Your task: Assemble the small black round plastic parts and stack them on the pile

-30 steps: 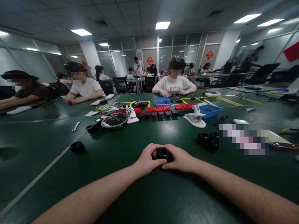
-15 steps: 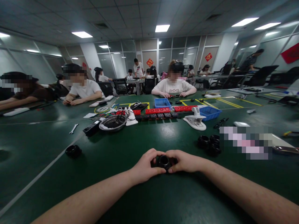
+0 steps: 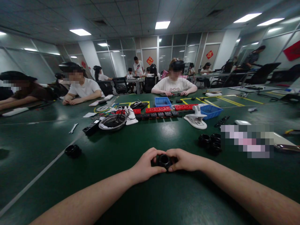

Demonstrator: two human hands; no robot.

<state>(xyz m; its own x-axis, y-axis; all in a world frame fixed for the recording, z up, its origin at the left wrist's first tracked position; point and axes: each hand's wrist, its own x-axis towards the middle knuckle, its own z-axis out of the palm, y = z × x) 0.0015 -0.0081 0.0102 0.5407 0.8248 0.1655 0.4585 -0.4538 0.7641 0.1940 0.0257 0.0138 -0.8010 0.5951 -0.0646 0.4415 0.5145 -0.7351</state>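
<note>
Between my two hands, on the green table (image 3: 150, 200), is a black ring-shaped part (image 3: 164, 161) with a round opening that faces up and toward me. My left hand (image 3: 151, 162) grips it from the left, thumb at the near side and fingers round the far side. From the right, my right hand (image 3: 181, 160) holds the same part with thumb and fingers. Similar black ring-shaped parts (image 3: 204, 140) stand grouped to the right beyond my right hand. Another single black ring-shaped part (image 3: 73, 151) sits off to the left.
A metal bowl (image 3: 112, 122), a white clip base (image 3: 196, 120), red power strips (image 3: 158, 109) and blue trays (image 3: 211, 111) lie across the middle. A wrench (image 3: 73, 128) rests at left. Co-workers sit opposite (image 3: 173, 84) and at the left (image 3: 82, 87).
The view has tilted very slightly, so the scene sits a little higher. Both hands keep the same hold on the black ring-shaped part.
</note>
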